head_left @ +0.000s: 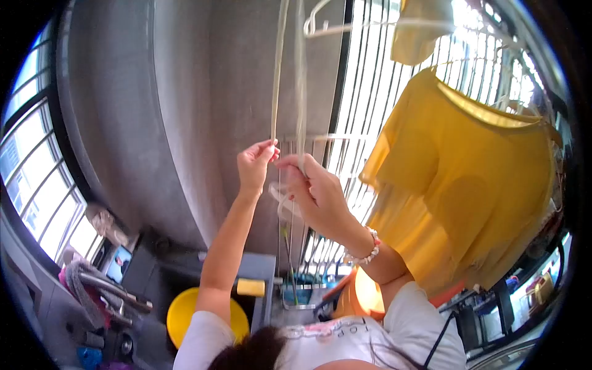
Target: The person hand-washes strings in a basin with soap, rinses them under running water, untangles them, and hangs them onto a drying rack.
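Observation:
My left hand [254,168] is closed in a pinch on the lower end of a pale cord [280,68] that runs up out of view. Just to its right, my right hand [320,196], with a beaded bracelet [372,246] at the wrist, has its fingers curled around a second pale cord length [300,92]. Below the right fingers hangs a loose white loop [282,200]; its exact link to the cords is hard to make out. Whether both lengths are one cord cannot be seen, since their tops are cut off.
At right hangs a yellow shirt [462,160], with another yellow garment [420,37] and a white hanger [351,28] above. Low left is a dark sink [161,271] holding a yellow basin [185,308], near a yellow sponge [251,287] and a faucet [117,296]. Barred windows flank the grey wall.

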Demonstrator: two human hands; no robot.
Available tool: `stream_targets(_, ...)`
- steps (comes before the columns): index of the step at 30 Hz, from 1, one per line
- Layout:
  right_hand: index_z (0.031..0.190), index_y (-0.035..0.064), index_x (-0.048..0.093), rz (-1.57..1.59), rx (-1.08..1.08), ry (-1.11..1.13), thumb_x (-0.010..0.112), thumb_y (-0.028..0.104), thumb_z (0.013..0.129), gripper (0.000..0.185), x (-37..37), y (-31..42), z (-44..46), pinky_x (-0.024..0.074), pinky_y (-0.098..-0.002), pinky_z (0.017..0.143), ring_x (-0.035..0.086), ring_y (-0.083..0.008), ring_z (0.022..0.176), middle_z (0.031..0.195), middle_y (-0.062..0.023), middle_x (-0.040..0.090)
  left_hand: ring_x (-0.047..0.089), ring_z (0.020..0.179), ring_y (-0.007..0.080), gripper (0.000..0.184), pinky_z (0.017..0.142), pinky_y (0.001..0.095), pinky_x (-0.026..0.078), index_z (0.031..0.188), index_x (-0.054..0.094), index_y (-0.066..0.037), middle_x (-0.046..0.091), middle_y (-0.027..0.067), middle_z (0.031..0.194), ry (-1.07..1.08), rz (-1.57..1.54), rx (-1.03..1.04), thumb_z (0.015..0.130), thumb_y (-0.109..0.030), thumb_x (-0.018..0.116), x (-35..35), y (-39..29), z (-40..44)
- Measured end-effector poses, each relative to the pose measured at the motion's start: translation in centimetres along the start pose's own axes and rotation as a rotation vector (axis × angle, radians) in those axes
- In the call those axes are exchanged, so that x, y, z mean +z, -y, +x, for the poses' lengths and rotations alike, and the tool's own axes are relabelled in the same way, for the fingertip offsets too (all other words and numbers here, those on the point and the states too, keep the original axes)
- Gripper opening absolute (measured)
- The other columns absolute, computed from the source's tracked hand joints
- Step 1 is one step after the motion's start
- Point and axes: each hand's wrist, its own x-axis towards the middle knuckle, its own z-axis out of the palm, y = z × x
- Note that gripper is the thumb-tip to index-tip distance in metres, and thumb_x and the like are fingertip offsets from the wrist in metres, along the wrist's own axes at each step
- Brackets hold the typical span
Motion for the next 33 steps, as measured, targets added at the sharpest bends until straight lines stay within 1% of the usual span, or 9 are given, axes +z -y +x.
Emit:
stream_targets(2, 0.103, 0.0006, 0.051, 0.265, 0.329, 0.089, 0.042, 0.009, 0.094, 0.016, 0.5, -1.2, -3.9, 0.0411, -0.022, 0.055, 0.048, -0.0062, 0.059, 0.07, -0.0015, 0.053, 0.059, 0.071, 0.0089, 0.02, 0.067, 0.021, 0.047, 0.098, 0.064, 0.004, 0.065, 0.006, 0.081, -0.044, -0.079, -0.167, 0.084, -0.008, 0.058, -1.5, 3.8, -4.1)
stream_targets(3, 0.093, -0.0002, 0.047, 0.286, 0.301, 0.046, 0.045, 0.01, 0.092, 0.011, 0.7, -1.8, -4.8, 0.0448, -0.0282, 0.052, 0.055, -0.0135, 0.058, 0.066, -0.0095, 0.054, 0.059, 0.071, 0.0089, 0.02, 0.067, 0.021, 0.047, 0.098, 0.064, 0.004, 0.065, 0.006, 0.081, -0.063, -0.067, -0.223, 0.084, -0.008, 0.058, -2.0, 4.6, -5.7)
stream_targets(5, 0.091, -0.0004, 0.047, 0.319, 0.263, -0.045, 0.045, 0.007, 0.09, 0.007, 1.1, -4.6, -6.7, 0.0424, -0.0278, 0.054, 0.051, -0.0151, 0.058, 0.066, -0.0082, 0.05, 0.059, 0.072, 0.0089, 0.021, 0.068, 0.0213, 0.048, 0.099, 0.064, 0.003, 0.065, 0.006, 0.081, -0.025, -0.136, -0.242, 0.084, -0.011, 0.06, -2.1, 5.8, -7.7)
stream_targets(9, 0.086, -0.0003, 0.05, -0.077, -0.095, -0.127, 0.052, 0.006, 0.084, 0.006, 0.2, -5.0, -5.0, 0.0372, -0.0301, 0.072, 0.043, -0.0197, 0.085, 0.094, -0.0122, 0.041, 0.06, 0.071, 0.0095, 0.023, 0.069, 0.0216, 0.048, 0.101, 0.064, 0.003, 0.065, 0.0067, 0.082, -0.004, -0.289, -0.273, 0.084, -0.013, 0.061, -0.7, 4.4, -9.2)
stream_targets(11, 0.086, 0.0016, 0.053, -0.071, -0.076, -0.099, 0.054, 0.007, 0.083, 0.006, 0.1, -4.4, -4.4, 0.0374, -0.0319, 0.077, 0.043, -0.0213, 0.092, 0.098, -0.0128, 0.04, 0.06, 0.072, 0.009, 0.023, 0.071, 0.0221, 0.047, 0.101, 0.063, 0.003, 0.065, 0.0068, 0.084, -0.019, -0.302, -0.293, 0.084, -0.013, 0.062, 0.0, 3.5, -9.7)
stream_targets(15, 0.088, 0.002, 0.056, -0.199, -0.096, -0.134, 0.057, 0.008, 0.083, 0.008, -0.3, -4.9, -4.3, 0.0402, -0.0295, 0.074, 0.047, -0.0199, 0.089, 0.096, -0.0123, 0.044, 0.059, 0.073, 0.0081, 0.023, 0.072, 0.0215, 0.047, 0.102, 0.063, 0.002, 0.064, 0.0052, 0.085, -0.052, -0.283, -0.305, 0.085, -0.013, 0.061, 0.6, 2.8, -9.5)
stream_targets(19, 0.09, 0.0029, 0.058, 0.2, 0.141, -0.023, 0.058, 0.006, 0.084, 0.006, -0.8, -5.6, -3.9, 0.0389, -0.0199, 0.062, 0.048, -0.006, 0.07, 0.079, -0.0001, 0.055, 0.058, 0.072, 0.0079, 0.023, 0.071, 0.0202, 0.047, 0.103, 0.063, 0.0, 0.064, 0.0041, 0.084, -0.069, -0.241, -0.35, 0.086, -0.014, 0.059, 0.6, 2.4, -8.9)
stream_targets(29, 0.104, -0.002, 0.053, 0.678, 0.152, -0.065, 0.05, 0.009, 0.091, 0.017, -2.8, -5.7, 2.7, 0.0459, -0.0211, 0.069, 0.054, -0.0072, 0.076, 0.083, -0.0049, 0.058, 0.059, 0.072, 0.007, 0.023, 0.069, 0.0197, 0.048, 0.105, 0.062, 0.0, 0.064, 0.0041, 0.084, -0.018, -0.238, -0.306, 0.085, -0.012, 0.06, 1.4, 3.4, -6.5)
stream_targets(33, 0.113, -0.0008, 0.05, 0.889, 0.392, 0.119, 0.047, 0.021, 0.094, 0.03, -2.5, -4.3, 4.6, 0.0509, -0.0237, 0.061, 0.059, -0.0111, 0.065, 0.074, -0.0062, 0.058, 0.055, 0.067, 0.0046, 0.022, 0.065, 0.0184, 0.044, 0.1, 0.065, -0.003, 0.063, 0.0018, 0.082, -0.018, -0.178, -0.276, 0.084, -0.019, 0.062, 1.5, 4.0, -5.9)
